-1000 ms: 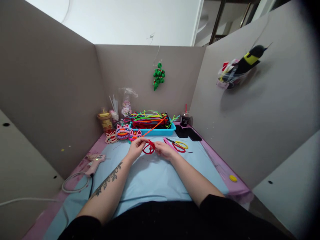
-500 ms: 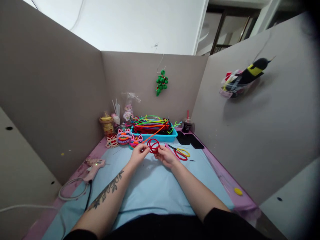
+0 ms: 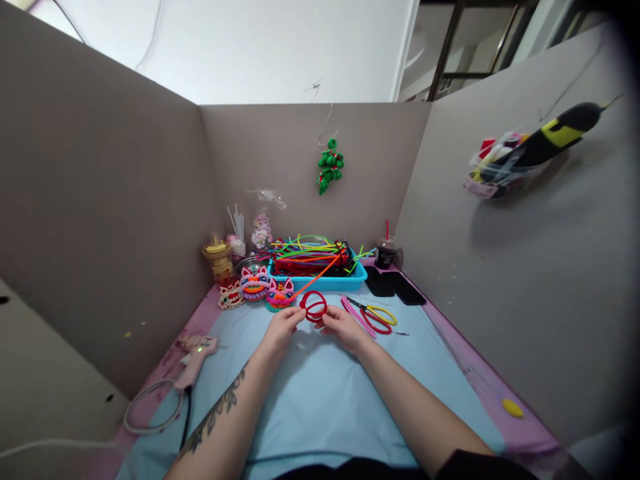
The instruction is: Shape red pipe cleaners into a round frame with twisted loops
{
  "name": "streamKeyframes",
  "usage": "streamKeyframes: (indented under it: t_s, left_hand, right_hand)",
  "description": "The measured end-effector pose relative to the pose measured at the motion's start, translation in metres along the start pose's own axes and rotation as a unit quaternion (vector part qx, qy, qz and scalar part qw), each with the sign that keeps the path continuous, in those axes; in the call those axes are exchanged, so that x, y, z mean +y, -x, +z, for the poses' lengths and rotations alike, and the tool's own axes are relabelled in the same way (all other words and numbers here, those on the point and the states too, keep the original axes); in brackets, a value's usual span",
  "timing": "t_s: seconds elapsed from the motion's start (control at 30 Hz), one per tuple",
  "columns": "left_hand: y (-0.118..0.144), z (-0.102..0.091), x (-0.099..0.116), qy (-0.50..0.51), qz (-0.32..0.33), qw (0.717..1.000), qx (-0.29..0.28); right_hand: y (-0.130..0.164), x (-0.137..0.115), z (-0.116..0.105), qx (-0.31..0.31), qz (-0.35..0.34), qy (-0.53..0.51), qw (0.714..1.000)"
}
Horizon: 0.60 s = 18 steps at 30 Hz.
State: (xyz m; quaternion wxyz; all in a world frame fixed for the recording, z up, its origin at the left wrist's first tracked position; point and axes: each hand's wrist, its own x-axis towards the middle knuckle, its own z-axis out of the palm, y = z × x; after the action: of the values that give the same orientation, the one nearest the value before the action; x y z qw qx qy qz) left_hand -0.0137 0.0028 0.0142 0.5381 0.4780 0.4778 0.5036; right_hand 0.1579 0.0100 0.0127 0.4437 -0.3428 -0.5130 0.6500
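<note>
Both forearms extended from the near edge of the worktop (image 3: pixel 325 407) and were angled inward, with the hands raised above its surface, between the left and right edges. The left forearm (image 3: pixel 227 420) was bare and bore a leaf-patterned tattoo (image 3: pixel 215 420). The left hand (image 3: pixel 283 329) was set with thumb and forefinger in a pinch. The right forearm (image 3: pixel 410 400) emerged from a black sleeve (image 3: pixel 465 465). The right hand (image 3: pixel 344 328) faced the left, near but apart, its fingers curled inward
</note>
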Motion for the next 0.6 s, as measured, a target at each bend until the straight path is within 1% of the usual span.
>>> streamKeyframes:
  t_s: [0.17, 0.3, 0.37, 0.43, 0.47, 0.5, 0.57, 0.6]
  left_hand:
    - [-0.001, 0.001, 0.0, -0.006, -0.001, 1.0, 0.03]
    - [0.0, 0.005, -0.002, -0.032, 0.008, 0.999, 0.0]
    - [0.002, 0.01, -0.004, -0.049, 0.018, 0.999, -0.006]
    - [0.004, 0.015, -0.004, -0.065, 0.019, 0.998, -0.004]
    - [0.005, 0.018, -0.004, -0.081, 0.025, 0.996, 0.008]
    - [0.007, 0.021, -0.004, -0.099, 0.043, 0.994, 0.026]
    - [0.011, 0.026, -0.005, -0.131, 0.089, 0.984, 0.076]
    - [0.014, 0.028, -0.007, -0.144, 0.107, 0.979, 0.092]
  right_hand:
    - [0.002, -0.002, 0.001, 0.02, 0.019, -0.011, 1.0]
    - [0.0, -0.005, -0.001, 0.035, 0.011, -0.011, 0.999]
    - [-0.002, -0.003, -0.005, 0.058, 0.007, 0.029, 0.998]
    - [-0.003, -0.001, -0.01, 0.091, 0.0, 0.131, 0.987]
    - [-0.003, -0.001, -0.013, 0.113, -0.015, 0.201, 0.973]
    - [-0.002, -0.001, -0.016, 0.143, -0.05, 0.276, 0.949]
    - [0.001, -0.005, -0.021, 0.153, -0.145, 0.423, 0.881]
    - [0.003, -0.007, -0.024, 0.153, -0.18, 0.477, 0.846]
